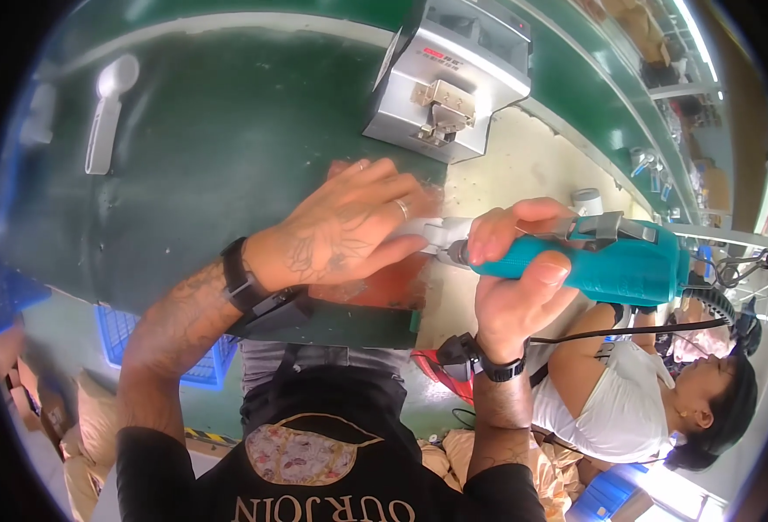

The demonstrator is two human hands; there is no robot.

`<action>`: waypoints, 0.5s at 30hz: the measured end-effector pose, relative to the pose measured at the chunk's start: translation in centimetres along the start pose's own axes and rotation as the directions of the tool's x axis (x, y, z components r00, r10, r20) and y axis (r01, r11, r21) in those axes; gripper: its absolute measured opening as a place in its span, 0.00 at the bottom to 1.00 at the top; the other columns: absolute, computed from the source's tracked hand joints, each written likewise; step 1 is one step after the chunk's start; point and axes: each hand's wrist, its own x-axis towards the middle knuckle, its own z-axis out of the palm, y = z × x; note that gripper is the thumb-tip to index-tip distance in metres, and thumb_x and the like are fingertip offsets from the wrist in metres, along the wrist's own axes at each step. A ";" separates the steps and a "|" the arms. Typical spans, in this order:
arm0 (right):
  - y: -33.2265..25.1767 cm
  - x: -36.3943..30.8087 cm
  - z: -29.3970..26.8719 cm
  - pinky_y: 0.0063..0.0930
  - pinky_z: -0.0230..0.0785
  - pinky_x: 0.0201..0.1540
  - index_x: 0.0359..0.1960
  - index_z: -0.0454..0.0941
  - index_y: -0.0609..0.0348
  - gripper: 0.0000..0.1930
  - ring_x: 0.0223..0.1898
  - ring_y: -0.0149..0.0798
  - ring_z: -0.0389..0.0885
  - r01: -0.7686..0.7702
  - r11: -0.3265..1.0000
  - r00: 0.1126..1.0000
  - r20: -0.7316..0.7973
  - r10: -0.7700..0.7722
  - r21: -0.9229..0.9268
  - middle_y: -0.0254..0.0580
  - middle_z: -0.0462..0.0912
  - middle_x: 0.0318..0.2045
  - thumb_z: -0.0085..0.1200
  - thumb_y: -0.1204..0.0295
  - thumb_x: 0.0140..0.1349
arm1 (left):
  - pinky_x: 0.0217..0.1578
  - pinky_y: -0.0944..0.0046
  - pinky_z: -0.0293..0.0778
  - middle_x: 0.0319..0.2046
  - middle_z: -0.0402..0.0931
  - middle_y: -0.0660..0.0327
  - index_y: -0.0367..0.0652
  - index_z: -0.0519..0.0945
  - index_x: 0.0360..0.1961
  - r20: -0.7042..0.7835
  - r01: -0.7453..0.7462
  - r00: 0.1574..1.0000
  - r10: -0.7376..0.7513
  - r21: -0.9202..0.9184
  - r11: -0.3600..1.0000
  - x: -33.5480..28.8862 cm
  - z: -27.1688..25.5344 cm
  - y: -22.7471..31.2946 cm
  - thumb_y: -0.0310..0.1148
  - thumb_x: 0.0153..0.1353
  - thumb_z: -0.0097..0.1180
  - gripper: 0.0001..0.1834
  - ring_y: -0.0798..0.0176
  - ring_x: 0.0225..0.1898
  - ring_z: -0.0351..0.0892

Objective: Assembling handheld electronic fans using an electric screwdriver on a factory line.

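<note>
In my right hand [523, 287] is a teal electric screwdriver [627, 265], gripped near its front end and lying roughly level, its tip pointing left. My left hand [349, 226] is closed on a white plastic part [440, 233], most of which the fingers hide. The screwdriver's tip meets or nearly meets this part; the exact contact is too small to tell. Beneath my left hand lies a worn reddish-brown mat [367, 296]. Beyond both hands stands a silver screw feeder [454, 78] with a metal pick-up mount on its front.
A long white plastic piece with a round end [106, 122] lies on the dark green table [227, 96]. From the screwdriver's rear run a black cable [627, 331] and a hanging hook [741, 268]. Another person [614, 396] sits at the right. A blue crate [214, 361] stands below the table's edge.
</note>
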 end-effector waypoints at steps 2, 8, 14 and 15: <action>0.1 -0.1 0.0 0.35 0.67 0.28 0.53 0.72 0.66 0.38 0.24 0.37 0.74 -0.005 1.000 1.000 0.006 0.005 0.000 0.39 0.74 0.24 0.58 0.36 0.70 | 0.50 0.51 0.73 0.53 0.80 0.62 0.48 0.84 0.56 -0.004 -0.017 1.000 0.017 -0.011 1.000 -0.1 0.0 0.0 0.37 0.62 0.70 0.21 0.53 0.51 0.75; 0.9 -0.2 0.1 0.35 0.67 0.28 0.50 0.71 0.65 0.34 0.24 0.38 0.73 -0.007 1.000 1.000 0.029 0.006 0.030 0.40 0.74 0.24 0.59 0.40 0.71 | 0.51 0.50 0.73 0.53 0.81 0.61 0.48 0.84 0.56 -0.020 -0.007 1.000 0.007 -0.001 1.000 0.2 0.1 0.1 0.35 0.61 0.71 0.21 0.52 0.52 0.77; 1.3 0.1 0.1 0.35 0.69 0.28 0.44 0.69 0.62 0.29 0.23 0.38 0.73 -0.020 0.996 0.999 0.042 0.016 0.086 0.41 0.73 0.24 0.59 0.44 0.73 | 0.54 0.50 0.73 0.57 0.81 0.61 0.48 0.84 0.57 0.034 0.018 0.999 -0.018 -0.005 1.000 0.4 -0.2 0.2 0.34 0.61 0.71 0.22 0.50 0.53 0.78; 1.4 0.1 0.0 0.36 0.70 0.28 0.44 0.69 0.62 0.28 0.23 0.39 0.73 -0.013 0.995 0.999 0.046 0.008 0.102 0.41 0.73 0.24 0.59 0.45 0.74 | 0.54 0.50 0.73 0.57 0.81 0.61 0.48 0.84 0.57 0.037 0.014 0.999 -0.014 -0.005 1.000 0.5 -0.1 0.3 0.34 0.61 0.71 0.22 0.50 0.53 0.78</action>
